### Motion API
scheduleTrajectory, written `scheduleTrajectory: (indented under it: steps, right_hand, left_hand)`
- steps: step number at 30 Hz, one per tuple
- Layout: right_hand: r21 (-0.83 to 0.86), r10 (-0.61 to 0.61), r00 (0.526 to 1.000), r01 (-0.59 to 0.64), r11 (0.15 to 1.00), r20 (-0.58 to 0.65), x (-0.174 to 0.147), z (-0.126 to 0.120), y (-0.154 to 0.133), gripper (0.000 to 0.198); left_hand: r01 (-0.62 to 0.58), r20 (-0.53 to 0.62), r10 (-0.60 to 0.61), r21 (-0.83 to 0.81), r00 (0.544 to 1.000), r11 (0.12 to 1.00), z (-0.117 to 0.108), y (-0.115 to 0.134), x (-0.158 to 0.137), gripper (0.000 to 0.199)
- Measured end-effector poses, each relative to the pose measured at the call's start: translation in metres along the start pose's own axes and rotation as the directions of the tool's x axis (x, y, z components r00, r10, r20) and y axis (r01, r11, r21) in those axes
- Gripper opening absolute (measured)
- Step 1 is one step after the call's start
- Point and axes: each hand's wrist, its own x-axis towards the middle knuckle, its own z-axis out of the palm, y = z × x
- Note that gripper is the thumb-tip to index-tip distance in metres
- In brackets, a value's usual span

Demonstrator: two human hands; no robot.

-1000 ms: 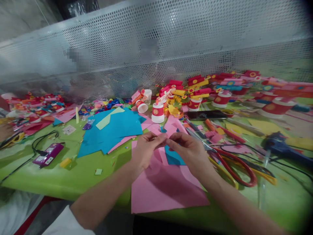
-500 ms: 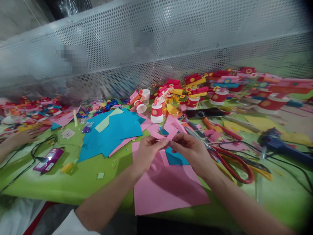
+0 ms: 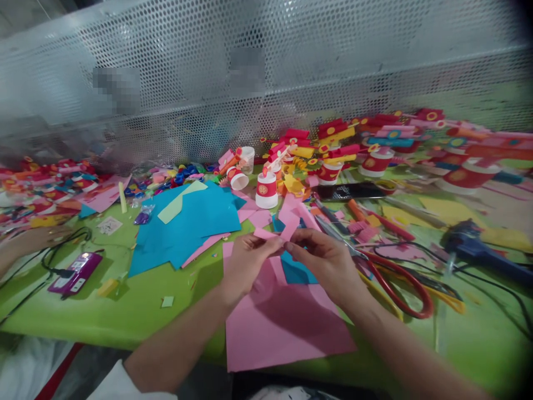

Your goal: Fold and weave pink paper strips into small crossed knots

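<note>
My left hand (image 3: 252, 258) and my right hand (image 3: 320, 253) meet fingertip to fingertip over a pink paper sheet (image 3: 287, 328) at the table's front edge. Between them they pinch a narrow pink paper strip (image 3: 268, 234), one end showing above the left fingers. My fingers partly hide the strip's middle. Under the hands lies a piece of blue paper (image 3: 297, 269). Red-handled scissors (image 3: 402, 289) rest just right of my right hand. Beyond the fingers stands a small white paper cup (image 3: 266, 191) with a red band, upside down.
Blue sheets (image 3: 195, 228) lie left of my hands. Decorated cups with coloured paper rolls (image 3: 377, 161) line the back before a perforated metal panel (image 3: 266, 66). A glue gun (image 3: 478, 244) and cords are at right. A purple device (image 3: 77, 275) and another person's hand (image 3: 37, 241) are at left.
The view has shifted slightly. Both hands stay together on the pink strip, with only small finger movements; the strip's end above the left fingers sits a little differently.
</note>
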Motion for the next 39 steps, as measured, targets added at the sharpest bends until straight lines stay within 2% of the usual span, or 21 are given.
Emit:
scheduleTrajectory:
  steps: [8, 12, 15, 19, 23, 28, 30, 33, 36, 39]
  right_hand:
    - [0.041, -0.072, 0.996, 0.070, 0.997, 0.048, 0.000, 0.000, 0.009, 0.016]
    - [-0.087, -0.103, 0.992, 0.110, 0.990, 0.076, -0.001, -0.002, 0.012, 0.018]
    - [-0.173, -0.163, 0.981, 0.179, 0.969, 0.106, -0.002, -0.002, 0.010, 0.019]
    - [-0.241, -0.276, 0.949, 0.306, 0.921, 0.153, -0.004, -0.001, 0.005, 0.019]
    - [-0.353, -0.402, 0.899, 0.437, 0.827, 0.171, -0.004, 0.001, 0.001, 0.020]
    - [-0.400, -0.476, 0.860, 0.507, 0.763, 0.183, -0.006, 0.000, 0.000, 0.023]
    - [-0.378, -0.464, 0.870, 0.492, 0.784, 0.169, -0.007, 0.000, 0.000, 0.023]
    - [-0.277, -0.376, 0.917, 0.399, 0.874, 0.136, -0.008, -0.001, 0.002, 0.022]
    - [-0.129, -0.243, 0.967, 0.252, 0.959, 0.080, -0.008, -0.002, 0.004, 0.025]
    - [-0.033, -0.123, 0.992, 0.124, 0.992, 0.026, -0.006, -0.002, 0.003, 0.024]
  left_hand:
    - [0.078, -0.028, -0.082, -0.119, 0.996, 0.990, 0.000, 0.002, 0.002, 0.011]
    - [0.136, 0.045, -0.130, -0.184, 0.991, 0.974, -0.003, 0.004, 0.004, 0.012]
    - [0.170, 0.043, -0.164, -0.199, 0.985, 0.965, -0.005, 0.005, 0.005, 0.012]
    - [0.188, 0.018, -0.189, -0.219, 0.982, 0.957, -0.006, 0.008, 0.005, 0.015]
    - [0.178, 0.008, -0.182, -0.252, 0.983, 0.951, -0.005, 0.009, 0.005, 0.014]
    - [0.137, 0.002, -0.139, -0.175, 0.990, 0.975, -0.006, 0.010, 0.005, 0.020]
    - [0.124, 0.010, -0.124, -0.126, 0.992, 0.984, -0.006, 0.011, 0.004, 0.018]
    - [0.085, 0.018, -0.084, -0.077, 0.996, 0.993, -0.006, 0.012, 0.003, 0.015]
    - [-0.030, 0.030, 0.031, -0.007, 0.999, 1.000, -0.006, 0.015, 0.000, 0.014]
    - [-0.174, 0.008, 0.174, 0.106, 0.985, 0.979, -0.005, 0.016, -0.001, 0.015]
